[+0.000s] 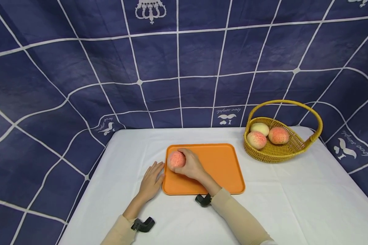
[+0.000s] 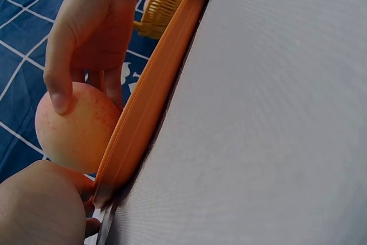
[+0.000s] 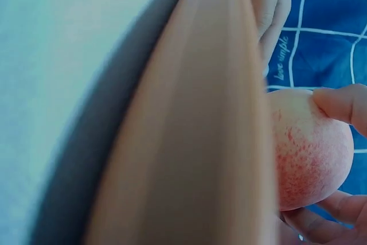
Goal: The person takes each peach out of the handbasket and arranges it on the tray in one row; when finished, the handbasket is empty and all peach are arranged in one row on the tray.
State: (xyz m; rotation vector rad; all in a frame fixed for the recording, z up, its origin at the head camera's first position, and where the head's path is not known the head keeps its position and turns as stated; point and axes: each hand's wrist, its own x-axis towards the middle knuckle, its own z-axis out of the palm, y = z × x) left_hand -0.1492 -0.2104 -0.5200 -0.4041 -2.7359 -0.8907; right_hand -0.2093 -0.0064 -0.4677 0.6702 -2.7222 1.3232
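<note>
A pink-and-cream peach [image 1: 176, 160] is at the upper left part of the orange tray [image 1: 216, 168]. My right hand [image 1: 192, 166] grips it from the right, with thumb and fingers on opposite sides; the left wrist view shows the same peach [image 2: 77, 127] under those fingers. Whether it rests on the tray's floor or hangs just above, I cannot tell. Flat beside the tray's left edge lies my left hand [image 1: 151, 182], its fingers extended and the tips at the rim. In the right wrist view the tray's side [image 3: 189, 119] covers much of the frame.
A yellow woven basket [image 1: 274, 158] with a tall arched handle stands at the back right, holding a pale yellow fruit [image 1: 259, 128] and two reddish peaches [image 1: 279, 135]. White cloth [image 1: 282, 204] covers the table. A blue checked curtain [image 1: 199, 92] hangs behind and at the sides.
</note>
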